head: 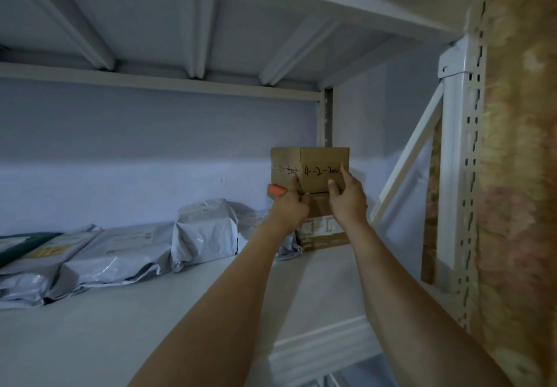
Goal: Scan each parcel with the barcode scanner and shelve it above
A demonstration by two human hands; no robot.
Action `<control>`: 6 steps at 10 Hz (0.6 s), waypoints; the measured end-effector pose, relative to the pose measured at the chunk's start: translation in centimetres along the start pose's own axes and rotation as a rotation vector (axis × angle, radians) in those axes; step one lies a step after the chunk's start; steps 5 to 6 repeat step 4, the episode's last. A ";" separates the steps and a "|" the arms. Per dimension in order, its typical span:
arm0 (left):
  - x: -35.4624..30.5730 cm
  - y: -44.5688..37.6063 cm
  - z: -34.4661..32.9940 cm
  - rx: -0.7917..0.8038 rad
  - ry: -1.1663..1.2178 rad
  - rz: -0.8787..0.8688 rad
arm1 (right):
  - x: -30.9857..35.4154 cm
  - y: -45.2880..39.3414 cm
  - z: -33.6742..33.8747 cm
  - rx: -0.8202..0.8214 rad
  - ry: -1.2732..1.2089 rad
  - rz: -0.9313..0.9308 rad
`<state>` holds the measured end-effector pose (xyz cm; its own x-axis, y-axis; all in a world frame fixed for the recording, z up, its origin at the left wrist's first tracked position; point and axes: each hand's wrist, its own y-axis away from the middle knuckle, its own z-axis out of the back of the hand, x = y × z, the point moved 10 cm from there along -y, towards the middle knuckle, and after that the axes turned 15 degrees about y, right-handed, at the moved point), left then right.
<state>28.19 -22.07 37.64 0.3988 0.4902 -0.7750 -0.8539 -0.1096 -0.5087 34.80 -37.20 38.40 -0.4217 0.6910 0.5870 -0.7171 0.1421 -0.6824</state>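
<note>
A small cardboard box (pixel 316 163) with handwritten numbers on its front sits on top of a second cardboard box (pixel 324 233) at the right end of the white shelf (pixel 150 311). My right hand (pixel 346 200) holds the upper box at its lower right corner, with the thumb and forefinger on the front face. My left hand (pixel 291 209) is at the box's lower left, its thumb against the front. This hand grips an orange-ended object (pixel 275 190), most of which is hidden in the hand.
Several grey plastic mailer bags (pixel 205 230) lie in a row along the back of the shelf, from the left edge to the boxes. Another shelf board (pixel 150 82) is close overhead. A perforated upright post (pixel 464 151) and a diagonal brace stand on the right.
</note>
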 end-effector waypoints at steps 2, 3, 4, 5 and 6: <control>-0.1 0.1 0.4 -0.025 -0.034 -0.007 | 0.0 0.3 -0.5 0.036 0.038 -0.008; -0.2 0.0 1.1 -0.063 -0.153 -0.037 | 0.2 0.6 0.1 0.005 0.031 -0.038; -0.3 0.3 2.9 -0.156 -0.244 -0.013 | 1.4 1.5 1.9 -0.135 0.007 -0.028; -0.3 0.3 2.9 -0.156 -0.244 -0.013 | 1.4 1.5 1.9 -0.135 0.007 -0.028; -0.3 0.3 2.9 -0.156 -0.244 -0.013 | 1.4 1.5 1.9 -0.135 0.007 -0.028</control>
